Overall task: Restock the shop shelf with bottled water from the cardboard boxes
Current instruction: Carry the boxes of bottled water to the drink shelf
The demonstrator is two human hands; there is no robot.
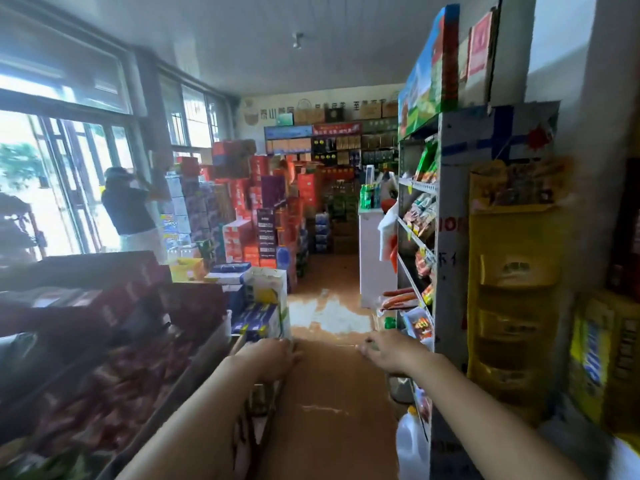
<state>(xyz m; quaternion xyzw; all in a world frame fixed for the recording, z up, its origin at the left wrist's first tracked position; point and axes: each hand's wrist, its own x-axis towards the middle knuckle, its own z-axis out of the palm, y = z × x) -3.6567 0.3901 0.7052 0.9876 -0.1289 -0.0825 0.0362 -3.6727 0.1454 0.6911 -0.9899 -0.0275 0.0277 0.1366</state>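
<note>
- Both bare forearms reach forward and slightly down from the bottom of the view, running almost parallel along the shop aisle
- The left hand [273, 355] lies knuckles-up at the far left edge of a large plain brown cardboard box [329, 403] that fills the space between the arms; its fingers are blurred, and they seem to lie over the box's corner, but I cannot tell whether they curl round the edge or just rest on it
- The right hand [388, 351] is at the box's far right edge, back of the hand up, fingers loosely bent and a little spread; blur hides whether it grips the edge or only touches it
- The box's long axis runs away from the person, down the aisle toward the tan floor [329, 271] beyond; its top face is tilted up to the camera and closed, so no bottled water shows
- Just right of the box stands a grey metal shelf unit [450, 237] with packets of snacks, with a white plastic jug [410, 441] at its foot
- To the left lie dark red flat cartons [104, 299] and further off a tall stack of red and purple boxes [263, 209]
- A person in a dark top [128, 206] stands by the bright window [52, 188] at far left
</note>
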